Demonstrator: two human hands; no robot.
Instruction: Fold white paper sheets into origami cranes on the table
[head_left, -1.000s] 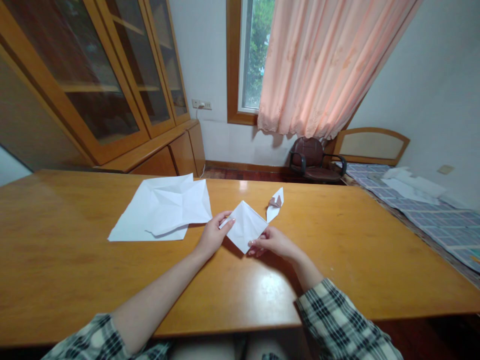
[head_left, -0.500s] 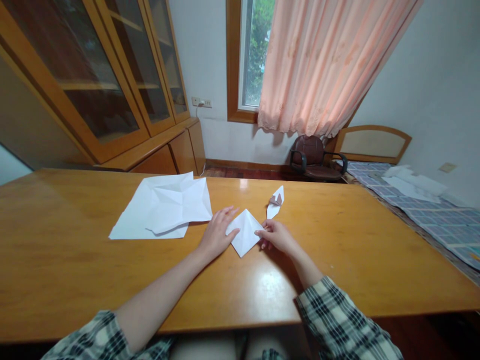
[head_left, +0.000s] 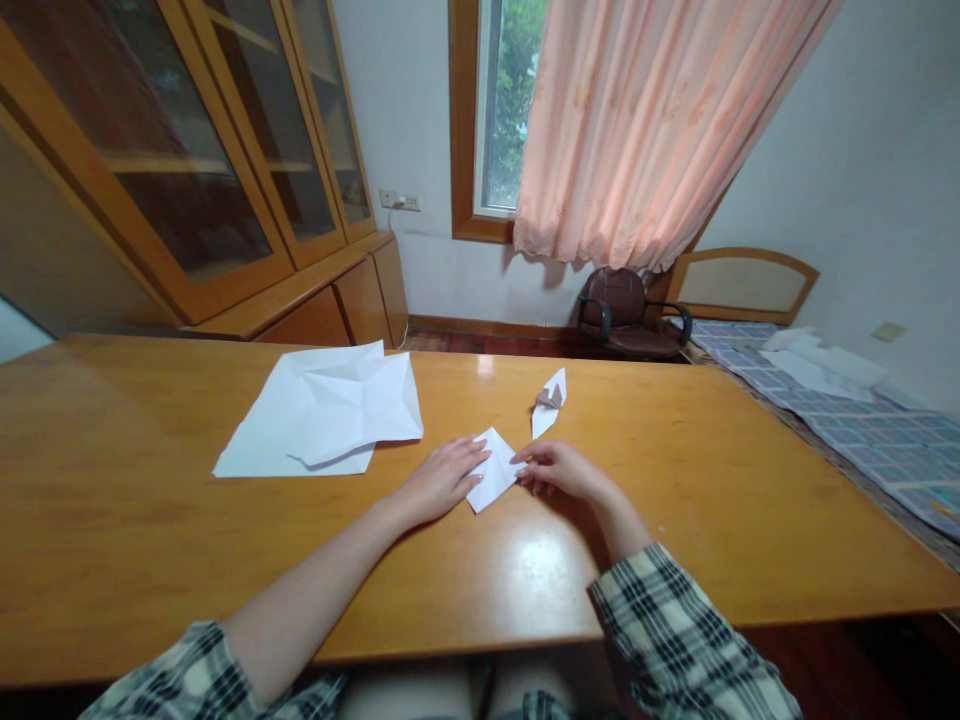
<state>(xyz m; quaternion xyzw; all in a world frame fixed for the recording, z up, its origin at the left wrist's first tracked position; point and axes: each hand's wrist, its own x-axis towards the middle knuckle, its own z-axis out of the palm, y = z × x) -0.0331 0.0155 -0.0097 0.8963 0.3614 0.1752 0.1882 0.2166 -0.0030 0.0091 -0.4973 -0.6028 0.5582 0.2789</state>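
Observation:
A small folded piece of white paper (head_left: pixel 495 472), roughly diamond-shaped with a crease, lies on the wooden table (head_left: pixel 420 580) in front of me. My left hand (head_left: pixel 444 480) rests flat over its left side, fingers stretched out and covering that corner. At the opposite corner my right hand (head_left: pixel 553 468) has its thumb and fingers closed on the paper's edge. Just beyond my right hand is a small folded paper shape (head_left: pixel 552 402), white and pointed at both ends, with a greyish-brown part in its middle.
Creased white paper sheets (head_left: pixel 330 410) lie overlapping at the left. Behind the table stand a glass-door cabinet (head_left: pixel 262 260) and a brown armchair (head_left: pixel 616 310). A bed (head_left: pixel 840 420) with papers on it is at the right.
My left hand has slid right, farther over the folded paper, and its fingers now lie on top. My right thumb has drawn back from the paper's face toward the corner.

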